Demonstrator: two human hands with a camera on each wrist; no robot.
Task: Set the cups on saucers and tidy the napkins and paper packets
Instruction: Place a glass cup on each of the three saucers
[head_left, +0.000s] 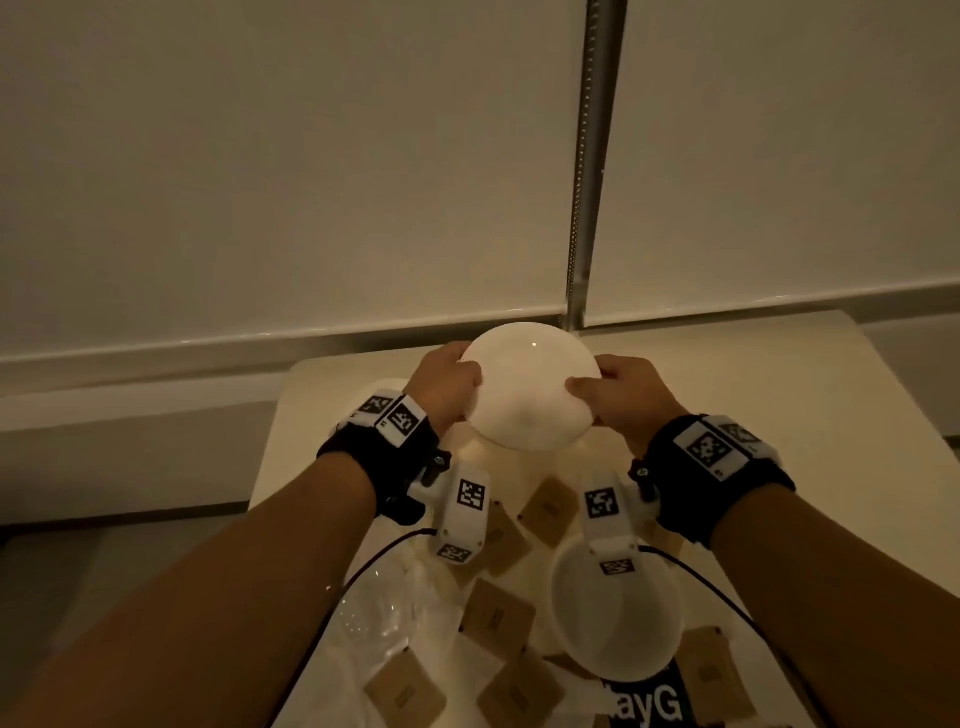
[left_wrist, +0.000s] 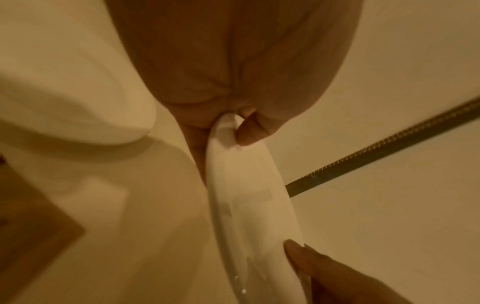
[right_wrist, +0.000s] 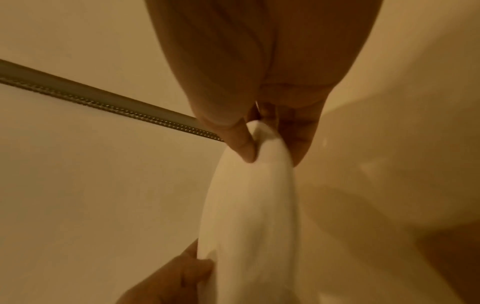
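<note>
A white saucer (head_left: 530, 384) is held up above the far part of the table, tilted with one face toward me. My left hand (head_left: 447, 382) pinches its left rim and my right hand (head_left: 618, 395) pinches its right rim, thumbs on the near face. The left wrist view shows the saucer (left_wrist: 249, 205) edge-on, a fingertip (left_wrist: 249, 135) pressed on it. In the right wrist view the saucer (right_wrist: 249, 216) sits between a finger (right_wrist: 244, 148) and the thumb. A white cup (head_left: 615, 608) stands upright on the table below my right wrist. Several brown paper packets (head_left: 496, 616) lie scattered around it.
The pale table (head_left: 779, 415) ends against a low ledge and window blinds with a bead chain (head_left: 582, 182). A clear glassy item (head_left: 374, 618) lies near left. A black card with white letters (head_left: 649, 701) lies under the cup's near side. Cables run from both wrist cameras.
</note>
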